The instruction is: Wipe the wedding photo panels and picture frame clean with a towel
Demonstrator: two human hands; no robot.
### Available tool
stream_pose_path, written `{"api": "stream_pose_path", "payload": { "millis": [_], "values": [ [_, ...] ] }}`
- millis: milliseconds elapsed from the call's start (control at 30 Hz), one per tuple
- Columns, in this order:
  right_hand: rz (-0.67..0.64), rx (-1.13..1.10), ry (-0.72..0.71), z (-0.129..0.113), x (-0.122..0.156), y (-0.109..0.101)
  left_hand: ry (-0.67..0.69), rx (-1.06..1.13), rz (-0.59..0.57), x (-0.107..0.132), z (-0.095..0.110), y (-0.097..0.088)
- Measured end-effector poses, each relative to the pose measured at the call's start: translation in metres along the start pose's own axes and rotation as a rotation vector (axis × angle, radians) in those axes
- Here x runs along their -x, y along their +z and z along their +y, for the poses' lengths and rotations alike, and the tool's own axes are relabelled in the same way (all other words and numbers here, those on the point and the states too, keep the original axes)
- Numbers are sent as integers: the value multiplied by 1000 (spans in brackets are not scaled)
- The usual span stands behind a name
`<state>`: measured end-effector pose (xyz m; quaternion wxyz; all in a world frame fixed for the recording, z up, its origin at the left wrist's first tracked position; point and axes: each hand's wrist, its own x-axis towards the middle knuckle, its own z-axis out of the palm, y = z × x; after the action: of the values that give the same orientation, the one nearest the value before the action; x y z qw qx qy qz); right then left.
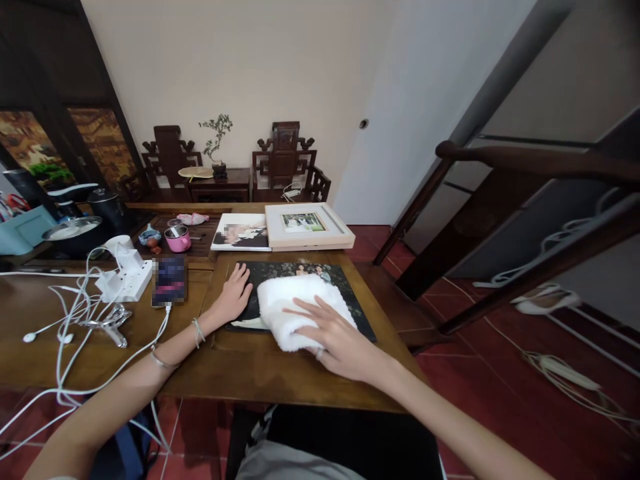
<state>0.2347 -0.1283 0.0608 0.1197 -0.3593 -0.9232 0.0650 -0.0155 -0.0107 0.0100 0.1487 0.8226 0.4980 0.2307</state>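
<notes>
A dark photo print (360, 317) lies flat near the right end of the wooden table, showing two small figures against foliage. Over its middle and lower part sits a folded white towel (300, 300), which hides much of the picture. My right hand (333, 333) rests on the towel from the right, its fingers pressed onto the cloth and the thumb side partly tucked at its near edge. With fingers stretched out, my left hand (233, 297) lies flat on the photo's left edge.
Behind the photo are a framed picture (310, 227) and a white album (240, 232). To the left lie a phone (169, 281), a power strip (133, 280), tangled white cables, a pink cup (178, 239) and a pot (75, 233). A wooden chair (435, 267) stands right.
</notes>
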Motion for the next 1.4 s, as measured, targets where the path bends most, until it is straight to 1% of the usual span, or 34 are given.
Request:
{"api": "stream_pose_path", "payload": {
  "millis": [67,133,200,267,333,367,433,500,600,667,700,733,800,900,967,1033,1067,1100,1167,1267,1333,1400],
  "values": [
    [21,9,48,14,-13,0,9,-4,-3,0,0,-1],
    [47,35,105,33,-37,1,30,-3,5,0,-1,-1],
    [65,59,132,50,-63,2,54,3,16,-1,-2,-1],
    [75,71,137,60,-85,5,62,9,28,-2,-4,0],
    [77,68,135,60,-95,7,59,9,41,-3,-5,1],
    [75,62,128,56,-95,8,59,7,46,-3,-6,1],
    [66,42,92,41,-85,9,76,0,45,-2,-6,1],
    [48,16,30,21,-64,9,90,-8,28,-1,-5,1],
    [19,-30,-42,-7,-27,6,75,-17,-3,1,-1,-1],
    [8,-61,-51,-12,-7,3,52,-18,-10,3,2,-2],
    [13,-65,-36,-8,-1,2,43,-17,-10,3,4,-3],
    [25,-57,-5,-1,4,1,37,-16,-10,3,6,-3],
    [63,-12,83,26,6,0,32,-13,-8,3,8,-5],
    [121,53,221,79,-2,-1,65,12,20,2,9,-8],
    [148,63,288,108,-13,-1,102,53,51,2,10,-9],
    [156,70,308,123,-22,-2,121,89,77,2,10,-10],
    [157,75,300,125,-24,-2,120,99,85,2,10,-10],
    [155,80,284,121,-25,-2,114,102,89,2,10,-10],
    [148,75,238,103,-20,-1,104,98,87,2,10,-10],
    [108,15,146,57,5,-2,95,82,71,2,11,-10],
    [34,-40,56,25,26,-3,83,71,56,3,13,-9],
    [-22,-72,5,4,42,-5,72,61,30,4,14,-10]
  ]
}}
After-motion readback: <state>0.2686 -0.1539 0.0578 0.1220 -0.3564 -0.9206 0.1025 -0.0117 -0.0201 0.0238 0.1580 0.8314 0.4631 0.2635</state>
